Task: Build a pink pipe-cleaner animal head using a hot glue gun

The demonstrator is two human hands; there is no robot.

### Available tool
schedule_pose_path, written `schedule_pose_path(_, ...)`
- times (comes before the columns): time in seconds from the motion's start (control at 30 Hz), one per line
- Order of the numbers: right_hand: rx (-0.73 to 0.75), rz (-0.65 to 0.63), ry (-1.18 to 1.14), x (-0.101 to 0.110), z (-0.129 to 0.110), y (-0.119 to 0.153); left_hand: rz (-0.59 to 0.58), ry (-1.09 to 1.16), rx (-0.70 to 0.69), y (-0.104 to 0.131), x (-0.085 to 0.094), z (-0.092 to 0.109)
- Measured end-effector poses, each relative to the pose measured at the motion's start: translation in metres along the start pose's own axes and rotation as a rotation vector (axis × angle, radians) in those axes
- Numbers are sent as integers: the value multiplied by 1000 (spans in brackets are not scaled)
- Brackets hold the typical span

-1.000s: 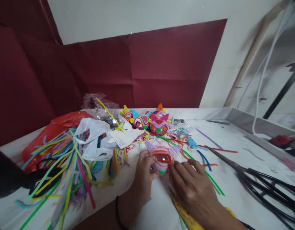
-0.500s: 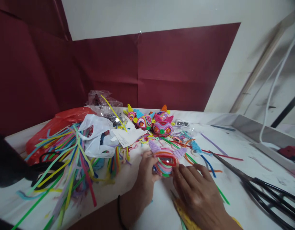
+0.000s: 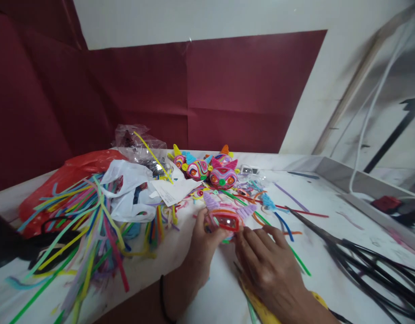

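Observation:
My left hand (image 3: 203, 245) is closed round the left side of a small animal head (image 3: 216, 211) made of coiled pipe cleaners. The head has two lilac ears and a red-rimmed, glossy oblong window (image 3: 227, 222) facing me. At its lower right edge, my right hand (image 3: 268, 265) has its fingers bent and pressed together; the fingertips are partly hidden. A pointed tool with a yellow handle (image 3: 257, 306) lies under my right hand, and whether the palm grips it I cannot tell. Behind the work sit several finished animal heads (image 3: 223, 174) in bright coils.
Left lies a large bundle of coloured pipe cleaners (image 3: 89, 225), near a white plastic bag (image 3: 133, 211) and a red bag (image 3: 72, 164). Large black-handled scissors (image 3: 332, 240) lie right. Cut pieces and a white paper (image 3: 175, 191) surround the middle.
The whole view has shifted a little, so things appear further left. The held head has tilted, its window facing me more and its lower coils more covered by my left thumb.

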State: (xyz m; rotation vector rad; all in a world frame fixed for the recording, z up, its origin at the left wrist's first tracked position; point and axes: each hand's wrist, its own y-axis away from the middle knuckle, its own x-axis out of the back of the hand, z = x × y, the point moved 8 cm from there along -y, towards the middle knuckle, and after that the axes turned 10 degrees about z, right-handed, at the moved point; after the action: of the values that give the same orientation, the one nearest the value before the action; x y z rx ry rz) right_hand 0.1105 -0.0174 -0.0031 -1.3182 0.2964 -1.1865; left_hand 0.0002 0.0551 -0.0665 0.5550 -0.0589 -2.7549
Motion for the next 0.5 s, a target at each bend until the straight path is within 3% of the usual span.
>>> schedule_pose_path(0.17, -8, 9, 0, 0, -3, -4, -37, -109, -91, -2, -5, 4)
schedule_pose_path(0.37, -120, 2, -115, 3, 4, -9, -126, -156, -156, -10, -7, 0)
schedule_pose_path(0.5, -214, 25, -222, 6, 13, -11, -88, -128, -136, -21, -2, -8)
